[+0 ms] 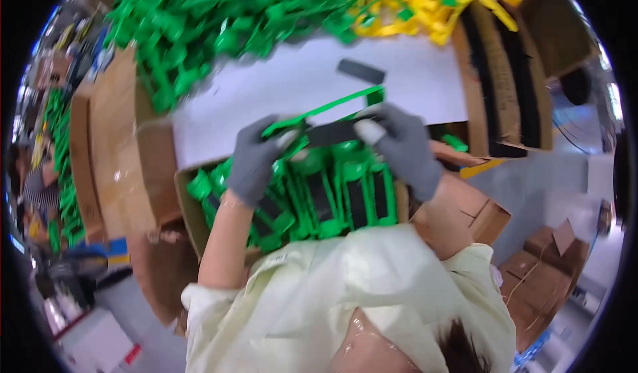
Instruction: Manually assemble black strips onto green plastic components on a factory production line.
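Note:
My left hand (253,159), in a grey glove with pale fingertips, is closed on one end of a long green plastic frame (332,104). My right hand (407,148), gloved alike, pinches a flat black strip (331,133) at its right end. This strip lies along the near side of the frame, and its left end reaches my left fingers. Whether it is fixed to the frame I cannot tell. Just below both hands, a cardboard box (191,217) holds several green frames (359,190) with black strips in them. Another black strip (361,70) lies beyond my hands on the white tabletop (279,84).
A big heap of green plastic parts (232,14) covers the table's far side, with yellow parts (415,4) at its right. Cardboard boxes stand left (116,147) and right; the right one (502,74) holds black strips. More cartons (541,266) sit on the floor at lower right.

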Demonstrator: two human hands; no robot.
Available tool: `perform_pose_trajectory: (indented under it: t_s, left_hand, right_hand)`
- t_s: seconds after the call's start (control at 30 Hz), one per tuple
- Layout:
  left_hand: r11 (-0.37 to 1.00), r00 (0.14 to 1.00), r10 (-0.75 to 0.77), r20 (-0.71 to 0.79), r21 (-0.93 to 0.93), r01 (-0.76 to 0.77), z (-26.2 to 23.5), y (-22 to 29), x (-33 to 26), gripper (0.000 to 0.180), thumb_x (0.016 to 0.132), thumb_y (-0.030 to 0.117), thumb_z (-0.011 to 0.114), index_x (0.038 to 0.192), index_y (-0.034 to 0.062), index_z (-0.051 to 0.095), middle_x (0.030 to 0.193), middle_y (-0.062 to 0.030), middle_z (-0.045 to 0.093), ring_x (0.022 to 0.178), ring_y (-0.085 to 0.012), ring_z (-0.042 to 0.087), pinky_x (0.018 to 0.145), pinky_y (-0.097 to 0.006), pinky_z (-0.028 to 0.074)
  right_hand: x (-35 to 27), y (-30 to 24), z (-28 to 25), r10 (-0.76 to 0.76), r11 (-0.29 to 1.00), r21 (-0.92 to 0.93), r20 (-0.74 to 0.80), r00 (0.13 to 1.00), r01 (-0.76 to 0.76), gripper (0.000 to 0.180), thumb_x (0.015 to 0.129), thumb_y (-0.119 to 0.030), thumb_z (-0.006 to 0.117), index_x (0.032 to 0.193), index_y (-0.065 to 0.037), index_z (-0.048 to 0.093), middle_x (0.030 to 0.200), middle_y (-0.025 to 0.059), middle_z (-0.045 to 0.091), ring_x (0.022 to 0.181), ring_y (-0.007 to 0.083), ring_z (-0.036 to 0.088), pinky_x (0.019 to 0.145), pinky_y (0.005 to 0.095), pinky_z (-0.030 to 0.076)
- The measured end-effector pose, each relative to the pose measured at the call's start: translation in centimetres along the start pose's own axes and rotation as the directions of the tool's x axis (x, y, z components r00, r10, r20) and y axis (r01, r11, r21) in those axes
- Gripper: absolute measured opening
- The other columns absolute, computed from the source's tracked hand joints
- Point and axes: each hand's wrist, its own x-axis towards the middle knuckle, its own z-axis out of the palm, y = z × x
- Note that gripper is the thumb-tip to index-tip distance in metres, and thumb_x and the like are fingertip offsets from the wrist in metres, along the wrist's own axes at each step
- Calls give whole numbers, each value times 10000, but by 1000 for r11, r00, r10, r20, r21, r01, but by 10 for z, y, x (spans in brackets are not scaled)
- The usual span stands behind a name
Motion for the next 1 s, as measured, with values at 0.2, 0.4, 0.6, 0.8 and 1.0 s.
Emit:
perform_pose_trajectory:
  t_s: [0.2, 0.4, 0.6, 0.8, 1.0]
  left_hand:
    - [970, 991, -86, 107, -220, 108, -5, -6, -8, 262, 843, 46, 574, 1081, -64, 569, 927, -121, 623, 799, -215, 645, 668, -288, 565]
    - [968, 985, -116, 126, -209, 140, -1, -13, -14, 300, 847, 48, 568, 1105, -99, 526, 938, -156, 615, 819, -265, 659, 633, -276, 561]
    - [960, 989, -125, 77, -244, 140, 5, -15, -14, 254, 847, 34, 563, 1061, -103, 556, 917, -169, 628, 766, -251, 666, 623, -280, 573]
    - [965, 987, -156, 41, -208, 161, 11, -12, -21, 243, 843, 25, 573, 1059, -87, 571, 893, -151, 635, 748, -225, 668, 617, -269, 566]
    - [978, 982, -185, -22, -106, 182, 15, -7, -24, 242, 822, 37, 629, 1035, -72, 602, 869, -122, 644, 698, -189, 661, 556, -234, 529]
  right_hand:
    - [1, -13, -4, 78, 996, 51, 26, 997, -79, 159, 850, -95, 595, 981, -4, 598, 591, -26, 503, 484, 16, 426, 435, 176, 327]
    - [-7, -13, -2, -21, 989, -147, -43, 999, 14, 143, 845, -96, 596, 947, 4, 612, 630, -27, 541, 529, 9, 432, 465, 178, 336]
    - [-6, -21, 1, -83, 959, -273, -32, 996, 71, 145, 827, -93, 607, 925, 13, 609, 622, -6, 538, 589, 18, 435, 533, 189, 383]
    - [-10, -13, 4, -213, 920, -341, -19, 977, 194, 165, 839, -133, 601, 925, 7, 597, 613, 3, 547, 579, 31, 467, 533, 201, 399]
    - [-10, -4, 9, 40, 857, -508, -90, 995, -80, 313, 753, -258, 720, 950, -45, 602, 629, 6, 543, 554, 91, 502, 570, 233, 447]
